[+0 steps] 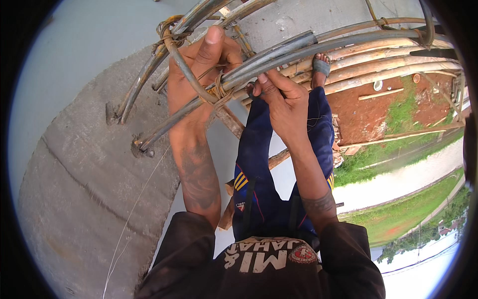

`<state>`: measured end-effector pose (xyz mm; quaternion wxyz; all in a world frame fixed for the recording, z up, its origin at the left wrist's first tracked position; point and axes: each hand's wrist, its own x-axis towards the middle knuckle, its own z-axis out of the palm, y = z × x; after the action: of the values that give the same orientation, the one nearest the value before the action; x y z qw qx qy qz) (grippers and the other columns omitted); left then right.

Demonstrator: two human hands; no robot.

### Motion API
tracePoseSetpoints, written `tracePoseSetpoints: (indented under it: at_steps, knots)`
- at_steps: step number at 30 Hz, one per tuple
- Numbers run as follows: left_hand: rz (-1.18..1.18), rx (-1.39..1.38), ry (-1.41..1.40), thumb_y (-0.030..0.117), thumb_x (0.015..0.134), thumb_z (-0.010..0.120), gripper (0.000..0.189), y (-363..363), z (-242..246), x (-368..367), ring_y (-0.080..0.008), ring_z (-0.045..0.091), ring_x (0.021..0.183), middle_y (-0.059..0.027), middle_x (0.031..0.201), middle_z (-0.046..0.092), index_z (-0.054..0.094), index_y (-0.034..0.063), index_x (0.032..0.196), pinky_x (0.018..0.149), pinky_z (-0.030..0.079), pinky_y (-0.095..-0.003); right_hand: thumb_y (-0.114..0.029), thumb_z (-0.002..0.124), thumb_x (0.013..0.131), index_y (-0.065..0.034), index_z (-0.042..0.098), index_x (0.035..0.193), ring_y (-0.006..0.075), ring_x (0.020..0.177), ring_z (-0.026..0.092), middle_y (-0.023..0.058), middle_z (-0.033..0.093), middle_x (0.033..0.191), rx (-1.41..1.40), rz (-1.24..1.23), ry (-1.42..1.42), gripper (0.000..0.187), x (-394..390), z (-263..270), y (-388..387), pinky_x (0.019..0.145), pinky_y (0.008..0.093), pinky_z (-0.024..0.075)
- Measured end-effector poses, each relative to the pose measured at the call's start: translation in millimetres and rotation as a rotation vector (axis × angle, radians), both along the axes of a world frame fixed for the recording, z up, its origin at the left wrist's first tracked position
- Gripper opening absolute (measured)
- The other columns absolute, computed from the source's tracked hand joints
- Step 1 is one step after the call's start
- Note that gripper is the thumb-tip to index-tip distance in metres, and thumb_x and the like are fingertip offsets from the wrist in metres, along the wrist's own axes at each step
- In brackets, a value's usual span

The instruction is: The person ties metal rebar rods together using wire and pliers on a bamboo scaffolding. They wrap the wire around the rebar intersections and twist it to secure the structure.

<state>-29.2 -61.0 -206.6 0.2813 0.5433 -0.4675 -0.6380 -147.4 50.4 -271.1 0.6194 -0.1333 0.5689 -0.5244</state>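
My left hand [203, 56] reaches up behind a bent steel stirrup [185, 71], thumb raised and fingers curled near a thin tie wire [212, 70]. One lower reinforcing bar [171, 119] crosses in front of its wrist. Twisted binding wire [220, 89] wraps the joint where the stirrup meets paired steel bars [269, 58]. Just below those bars is my right hand [285, 99], with thumb and forefinger close together; whether a wire is between them is unclear. More binding wire [168, 31] circles the stirrup's upper corner.
Bars rise from a rough concrete surface [89, 157], with a thin string [130, 209] along it. Bamboo poles [392, 61] lie under a sandalled foot [321, 67]. Beyond them, red soil [366, 108] and grass lie below. A wooden piece [229, 121] slants behind the joint.
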Motion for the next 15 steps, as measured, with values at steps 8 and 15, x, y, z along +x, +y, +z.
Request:
tracePoseSetpoints:
  at_steps: [8, 15]
  knots:
    - [0.233, 0.17, 0.406, 0.034, 0.103, 0.061, 0.045, -8.6, 0.8, 1.2, -0.0198, 0.059, 0.066, -0.0056, 0.066, 0.055, 0.065, 0.0006, 0.072, 0.064, 0.046, -0.0282, -0.004, 0.067, 0.099, 0.0063, 0.071, 0.116, 0.0085, 0.071, 0.061, 0.0045, 0.067, 0.081, -0.04, -0.027, 0.023, 0.02, -5.7, 7.9, -9.0, 0.066, 0.0243, 0.0473]
    - [0.219, 0.132, 0.129, 0.021, 0.098, 0.069, 0.032, 10.7, 3.6, 30.9, -0.0169, 0.057, 0.068, -0.0067, 0.074, 0.061, 0.069, -0.0035, 0.077, 0.064, 0.045, -0.0275, -0.004, 0.067, 0.099, 0.0042, 0.072, 0.119, 0.0084, 0.072, 0.06, 0.0048, 0.067, 0.08, -0.035, -0.078, -0.021, 0.023, -3.8, 8.9, -4.6, 0.067, 0.0237, 0.0481]
